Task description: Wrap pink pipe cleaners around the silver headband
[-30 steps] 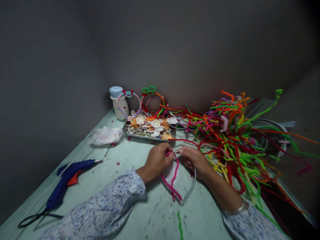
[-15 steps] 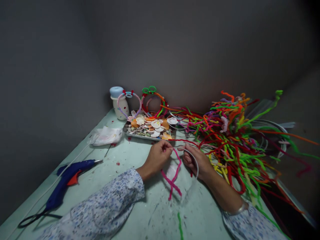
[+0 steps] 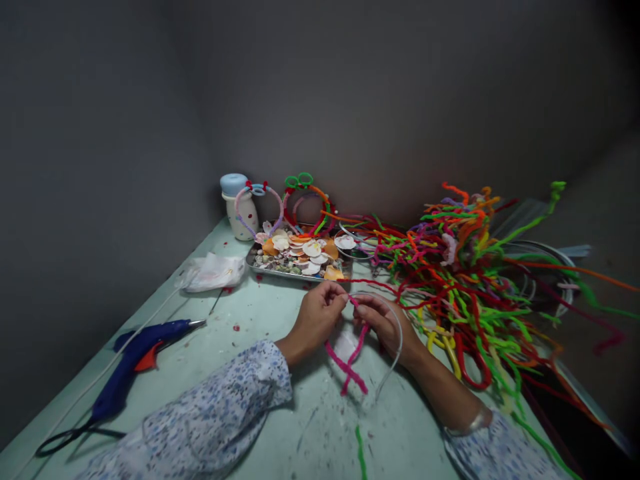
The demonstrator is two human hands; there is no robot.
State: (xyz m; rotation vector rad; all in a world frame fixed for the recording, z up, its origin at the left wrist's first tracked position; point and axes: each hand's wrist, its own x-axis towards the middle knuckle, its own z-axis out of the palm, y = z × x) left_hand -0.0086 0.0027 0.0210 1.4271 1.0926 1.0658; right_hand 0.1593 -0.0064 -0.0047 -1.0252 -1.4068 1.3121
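My left hand [image 3: 320,312] is closed in a pinch near the middle of the table. Between its thumb and fingertips are a bright pink pipe cleaner [image 3: 344,366] and one end of a thin whitish hoop, apparently a plastic headband [image 3: 401,335]. My right hand [image 3: 390,328] is closed on the pink pipe cleaner just beside the left fingertips. From both hands the pipe cleaner hangs down in a loop whose ends cross. The headband arches over the back of my right hand, its other end pointing down toward the table.
Behind my hands stands a metal tray [image 3: 280,273] of shells, with finished fuzzy hoops [image 3: 281,202] and a lidded jar [image 3: 241,217]. Tangled pipe cleaners [image 3: 465,267] heap at right. A blue glue gun [image 3: 117,380] and a plastic bag [image 3: 213,272] lie left; a green piece [image 3: 360,453] lies in front.
My right hand has moved left and closed on the pink pipe cleaner near my left fingertips. The headband has shifted slightly right, now over the right hand. My left hand stays nearly still.
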